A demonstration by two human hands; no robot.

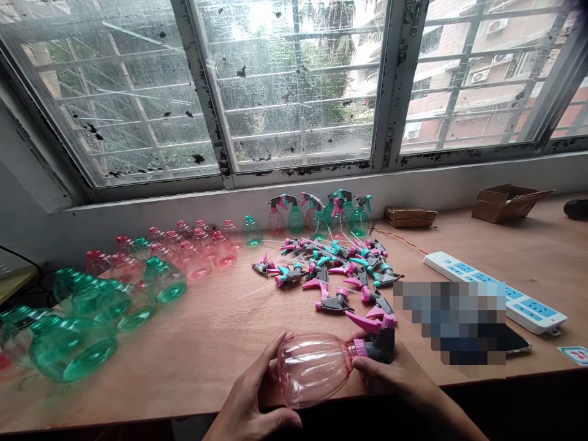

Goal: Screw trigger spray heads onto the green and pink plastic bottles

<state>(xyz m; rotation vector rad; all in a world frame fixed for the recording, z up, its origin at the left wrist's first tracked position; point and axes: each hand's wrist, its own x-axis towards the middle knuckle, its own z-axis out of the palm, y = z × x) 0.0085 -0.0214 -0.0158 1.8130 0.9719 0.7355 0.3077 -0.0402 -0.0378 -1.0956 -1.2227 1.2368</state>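
Note:
A clear pink spray bottle point(312, 370) lies on its side in the air at the table's front edge, its base toward the left. My left hand point(260, 392) is curved around the base end, thumb below and fingers behind. At the neck, my right hand point(386, 364) grips the pink collar and the dark grey trigger head point(382, 345), which sits on the bottle's mouth. Just beyond lies a pile of loose trigger heads point(335, 300), pink and teal with grey bodies and thin clear tubes.
Open green bottles point(73, 349) and pink bottles point(223, 248) stand along the left. Several bottles with trigger heads point(319, 222) stand by the wall. A power strip point(496, 288), a partly blurred phone point(514, 340) and an open cardboard box point(508, 205) are at right.

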